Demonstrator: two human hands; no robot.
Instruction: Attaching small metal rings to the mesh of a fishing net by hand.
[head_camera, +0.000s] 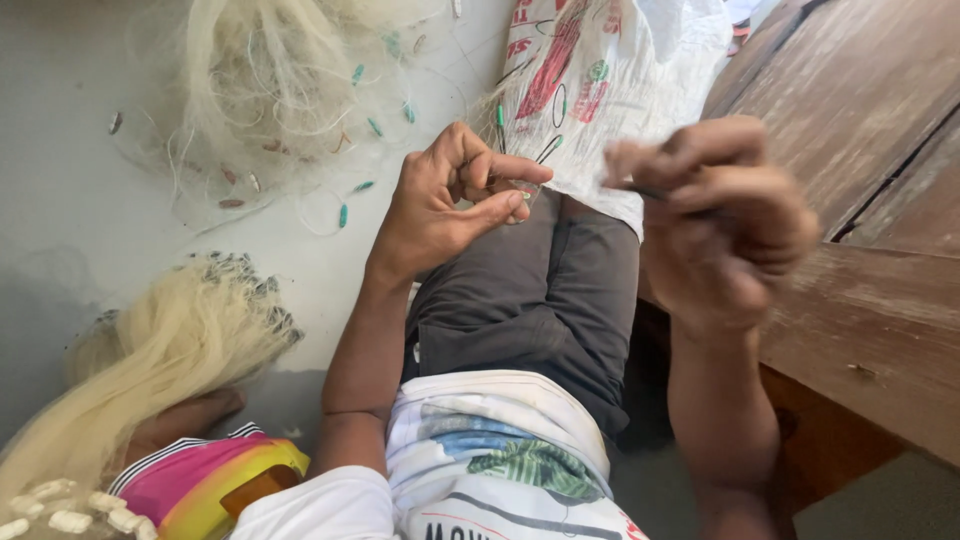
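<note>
A: Nearest the lens, a white printed shirt (500, 460) is seen at the bottom edge, with grey trousers (530, 290) stretched out above it. What is being held over them?

B: A small pale piece (520, 187), perhaps a float or a sinker on fine line, is pinched between thumb and forefinger of the left hand (445, 200). It is too small to be told for certain. It is kept above the knee, just left of the right hand (715, 215).

A: And that right hand?

B: It is clenched around something thin and dark (645, 190), possibly a netting needle; the motion blur leaves it unclear. The dark tip is pointed leftward, towards the pinched piece, so its long axis is laid roughly across the view, from hand to hand.

A: Which hand is nearer the piece?

B: The left one, since the piece is already gripped there. The right is set a short way apart, at about the same height.

A: What is found beyond the hands?

B: A white printed sack (600, 80) is draped over the far leg. A tangle of pale netting with green floats (290, 90) is spread on the grey floor (80, 200) to the left. A second bundle of cream net (150, 350) is gathered at lower left. Weathered wooden planks (860, 150) are seen on the right.
</note>
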